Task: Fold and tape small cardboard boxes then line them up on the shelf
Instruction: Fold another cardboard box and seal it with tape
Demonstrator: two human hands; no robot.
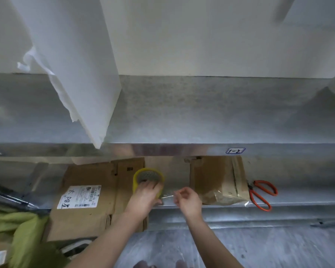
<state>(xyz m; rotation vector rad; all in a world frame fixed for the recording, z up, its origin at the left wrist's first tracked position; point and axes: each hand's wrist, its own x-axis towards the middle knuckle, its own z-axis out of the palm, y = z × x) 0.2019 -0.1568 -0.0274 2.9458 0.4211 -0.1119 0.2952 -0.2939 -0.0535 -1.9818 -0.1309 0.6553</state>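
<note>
We see both hands down at the lower shelf (211,211), working the tape

- left hand (145,196): fingers curled over the near rim of the tape roll (148,176) and gripping it. The roll is yellow-cored, sits just beyond the knuckles and is tilted so its open centre faces up at us
- right hand (189,200): just right of the left hand, not touching it. Its fingers are curled in, with thumb and forefinger pinching the free end of the tape strip (167,196)
- the strip is clear and runs in the short gap between the two hands, from the roll to the right fingertips
- small cardboard box (217,178): on the shelf just right of the right hand and slightly beyond it, close to the knuckles. We can't tell if they touch. There is clear film or tape across its near side, shiny and wrinkled
- flattened cardboard (89,190): under and left of the left wrist, lying flat and overhanging the shelf edge, with a white shipping label (78,197) on top
- scissors (261,194): red handles, lying well right of the right hand, past the box
- green cloth (23,229): far left of the left forearm, low in view
- upper shelf (201,113): metal, beyond both hands, with a white sheet (75,64) hanging over its left part and a small handwritten tag (235,150) on its front lip
</note>
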